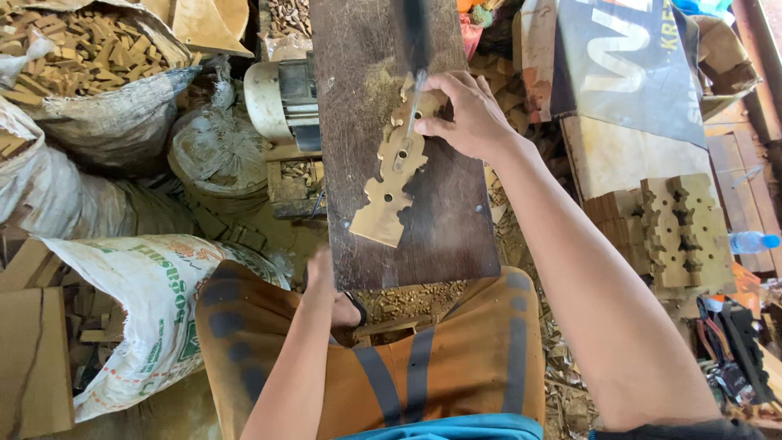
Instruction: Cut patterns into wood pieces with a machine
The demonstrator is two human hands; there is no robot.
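1. A person seated at a dark wooden work board (456, 220) presses the right hand (466, 114) onto the far end of a flat carved wooden piece (391, 183), fingers spread over its top edge and holding it down.
2. The carved piece, pale with scalloped edges and cut holes, lies at a slant across the middle of the board, its near tip pointing toward the left edge.
3. A thin saw blade (416, 102) comes down vertically from the far side and meets the piece just beside the right fingertips.
4. The left hand (326, 285) sits low at the near left corner of the board, partly hidden under its edge; whether it grips anything cannot be told.
5. A grey electric motor (281, 99) stands just left of the board on the far side.
6. Sacks crowd the left: one full of small wood offcuts (81, 57) at far left, a printed white sack (147, 310) near the person's knee.
7. At right, a stack of finished carved pieces (684, 232) rests apart from the board, with a plastic water bottle (753, 242) beyond it.
8. Wood chips litter the floor (423, 300) between the person's orange-trousered knees.
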